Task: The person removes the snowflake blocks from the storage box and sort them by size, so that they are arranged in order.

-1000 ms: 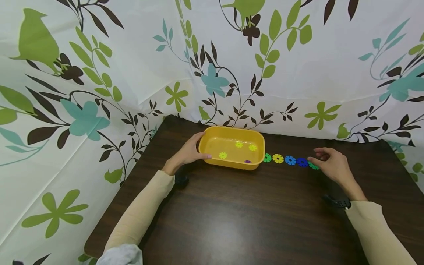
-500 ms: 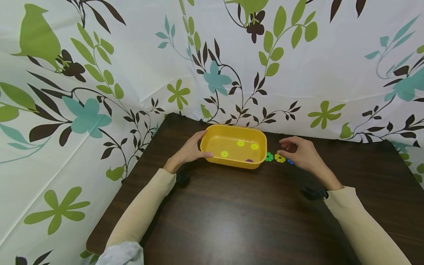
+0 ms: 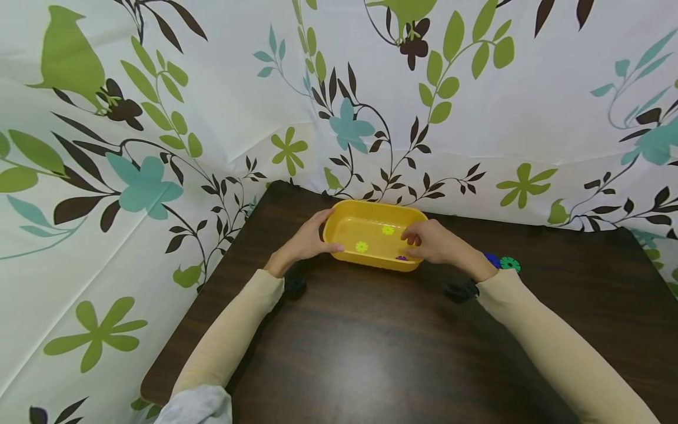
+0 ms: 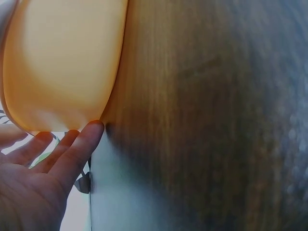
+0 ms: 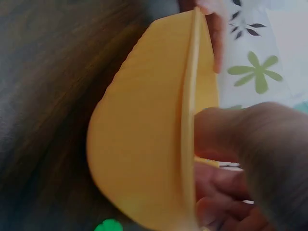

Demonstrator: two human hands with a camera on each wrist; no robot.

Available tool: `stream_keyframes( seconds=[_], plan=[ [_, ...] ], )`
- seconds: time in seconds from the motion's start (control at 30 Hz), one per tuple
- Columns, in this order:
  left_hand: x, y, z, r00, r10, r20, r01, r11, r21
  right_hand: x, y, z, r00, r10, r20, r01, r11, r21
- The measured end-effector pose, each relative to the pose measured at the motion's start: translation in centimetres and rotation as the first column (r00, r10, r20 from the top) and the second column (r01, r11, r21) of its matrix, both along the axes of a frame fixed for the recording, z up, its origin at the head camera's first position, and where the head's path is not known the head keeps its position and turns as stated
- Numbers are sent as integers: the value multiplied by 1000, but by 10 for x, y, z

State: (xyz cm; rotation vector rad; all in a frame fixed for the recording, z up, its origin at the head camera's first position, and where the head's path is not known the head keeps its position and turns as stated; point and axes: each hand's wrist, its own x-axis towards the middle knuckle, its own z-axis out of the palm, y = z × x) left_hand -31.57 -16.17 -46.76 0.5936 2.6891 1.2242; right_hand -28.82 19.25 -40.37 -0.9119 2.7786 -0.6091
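Observation:
A yellow plastic tray (image 3: 373, 265) stands on the dark table with several flower-shaped discs inside, among them a yellow disc (image 3: 361, 247) and a purple disc (image 3: 401, 258). My left hand (image 3: 304, 238) grips its left end, thumb over the near rim and fingers along the end wall. Over the right rim reaches my right hand (image 3: 436, 242), its fingers loosely bent inside the tray near the purple disc. No disc shows between its fingers. In the right wrist view the tray wall (image 5: 139, 120) partly hides the fingertips.
Right of the tray, a dark blue disc (image 3: 492, 259) and a green disc (image 3: 510, 264) lie on the table (image 3: 371, 341); my right forearm and hand cover the rest of that row. A patterned curtain (image 3: 222, 118) hangs behind the table.
My right hand has moved left from the green disc at the row's right end, over the row, into the tray. My left hand keeps its hold on the tray.

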Motion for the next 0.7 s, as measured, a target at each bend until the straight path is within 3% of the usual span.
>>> stream_keyframes(
  seconds=[0.1, 0.23, 0.43, 0.57, 0.7],
  plan=[
    [0, 1, -1, 1000, -2, 2, 2, 1000, 2, -6, -10, 0, 999, 36, 36, -39, 994, 102],
    [-1, 2, -1, 1000, 5, 5, -5, 1000, 4, -14, -23, 1, 996, 67, 63, -81, 966, 246],
    [0, 2, 0, 1000, 11, 13, -11, 1000, -2, -24, -40, 1, 986, -11, 167, -65, 893, 444],
    [0, 2, -1, 1000, 19, 20, -18, 1000, -9, -27, -44, -3, 982, -31, 185, -66, 869, 491],
    [1, 2, 0, 1000, 20, 20, -20, 1000, -14, -30, -46, -6, 983, -25, 184, -69, 872, 484]
  ],
)
